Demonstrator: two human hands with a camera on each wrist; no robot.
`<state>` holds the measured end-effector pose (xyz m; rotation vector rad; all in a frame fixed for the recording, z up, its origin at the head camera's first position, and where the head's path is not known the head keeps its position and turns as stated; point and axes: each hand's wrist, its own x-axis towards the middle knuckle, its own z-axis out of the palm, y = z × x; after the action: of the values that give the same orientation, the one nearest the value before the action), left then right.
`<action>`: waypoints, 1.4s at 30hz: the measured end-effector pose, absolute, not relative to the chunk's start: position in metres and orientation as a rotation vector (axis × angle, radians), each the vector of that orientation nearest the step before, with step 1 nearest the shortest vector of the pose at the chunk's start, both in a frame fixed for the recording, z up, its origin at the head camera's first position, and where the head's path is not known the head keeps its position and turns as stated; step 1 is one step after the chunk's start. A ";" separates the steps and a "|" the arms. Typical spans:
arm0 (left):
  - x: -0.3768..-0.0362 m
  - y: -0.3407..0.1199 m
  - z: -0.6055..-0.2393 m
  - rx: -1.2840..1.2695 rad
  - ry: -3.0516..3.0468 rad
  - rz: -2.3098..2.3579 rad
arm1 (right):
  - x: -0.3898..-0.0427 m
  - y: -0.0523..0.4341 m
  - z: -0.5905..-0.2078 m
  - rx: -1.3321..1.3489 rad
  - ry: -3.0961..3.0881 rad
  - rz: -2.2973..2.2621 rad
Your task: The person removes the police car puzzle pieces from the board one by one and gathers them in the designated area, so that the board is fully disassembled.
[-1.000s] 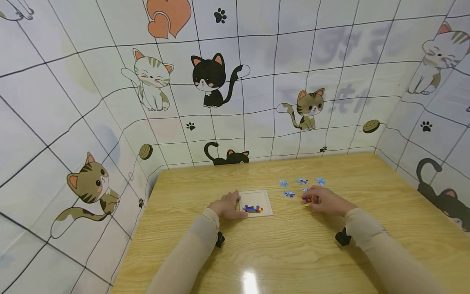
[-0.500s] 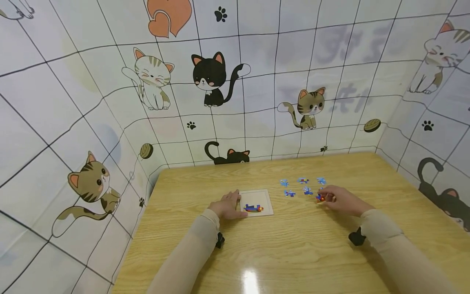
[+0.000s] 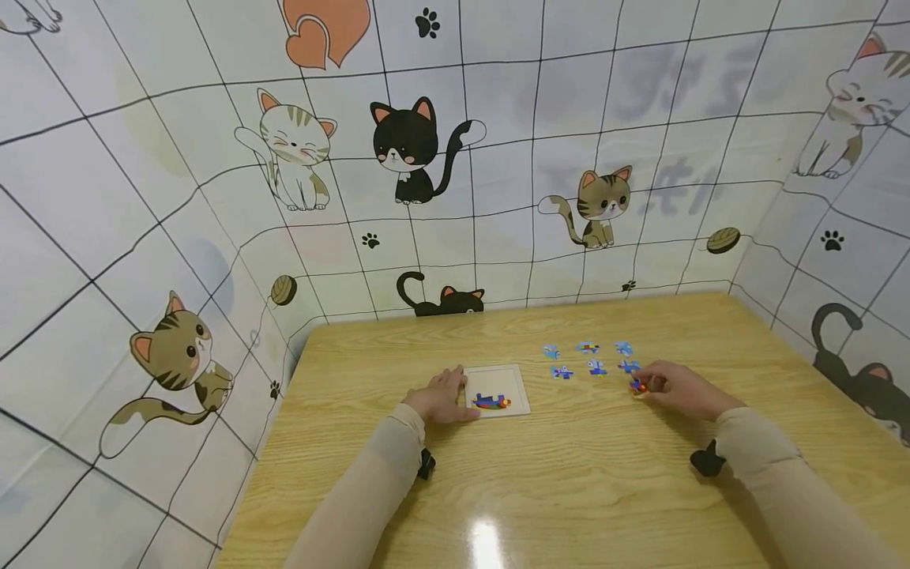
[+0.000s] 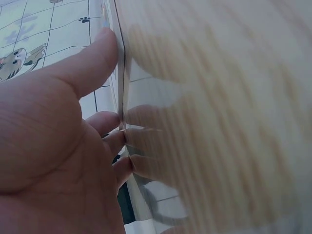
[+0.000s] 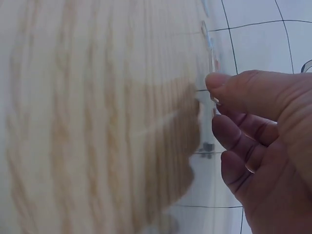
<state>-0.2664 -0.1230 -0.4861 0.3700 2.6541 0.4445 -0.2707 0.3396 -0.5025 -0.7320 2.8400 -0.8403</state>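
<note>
My left hand (image 3: 442, 397) rests at the left side of a white puzzle tray (image 3: 524, 393), its thumb at the near corner. In the left wrist view, the fingers of that hand (image 4: 53, 136) reach the tray's edge, thumb apart from them. Joined colourful pieces (image 3: 492, 402) fill the near part of the tray. To the right, my right hand (image 3: 681, 390) pinches a red-and-blue puzzle piece (image 3: 637, 386) low over the table. The right wrist view shows this hand (image 5: 273, 131) with thumb and fingertips together, the piece mostly hidden.
Several loose blue puzzle pieces (image 3: 596, 367) lie in two rows between the tray and my right hand. One piece (image 3: 629, 366) lies just beyond the right fingertips. The wooden table (image 3: 569, 482) ends at a cat-patterned wall cloth (image 3: 498, 182) behind and at both sides.
My right hand has moved right with the red-and-blue piece, past the loose pieces to the right end of their near row. The left hand stays at the tray.
</note>
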 end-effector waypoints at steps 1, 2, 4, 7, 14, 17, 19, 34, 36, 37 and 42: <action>-0.267 -0.123 -0.486 0.369 2.654 0.448 | -0.271 0.340 -0.503 -0.737 2.836 -0.826; -0.267 -0.123 -0.487 0.368 2.653 0.449 | -0.271 0.341 -0.503 -0.739 2.830 -0.823; -0.267 -0.123 -0.487 0.363 2.651 0.453 | -0.272 0.343 -0.504 -0.723 2.829 -0.809; -0.268 -0.123 -0.487 0.360 2.653 0.457 | -0.274 0.346 -0.507 -0.718 2.833 -0.816; -0.267 -0.123 -0.485 0.366 2.663 0.451 | -0.277 0.349 -0.509 -0.748 2.820 -0.842; -0.266 -0.123 -0.484 0.366 2.662 0.458 | -0.277 0.349 -0.508 -0.766 2.811 -0.842; -0.265 -0.123 -0.484 0.367 2.661 0.458 | -0.277 0.349 -0.507 -0.767 2.808 -0.837; -0.264 -0.121 -0.485 0.372 2.657 0.469 | -0.281 0.290 -0.494 -0.952 2.856 -0.860; -0.265 -0.121 -0.486 0.378 2.658 0.466 | -0.281 0.276 -0.492 -0.948 2.828 -0.932; -0.265 -0.121 -0.486 0.380 2.659 0.466 | -0.282 0.268 -0.491 -0.943 2.810 -0.963; -0.266 -0.122 -0.489 0.380 2.668 0.446 | -0.286 0.229 -0.487 -0.985 2.710 -1.056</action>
<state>-0.2661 -0.1222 -0.4892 0.3799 2.6675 0.4458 -0.2863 0.2291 -0.4873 -0.9846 2.7101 -1.0561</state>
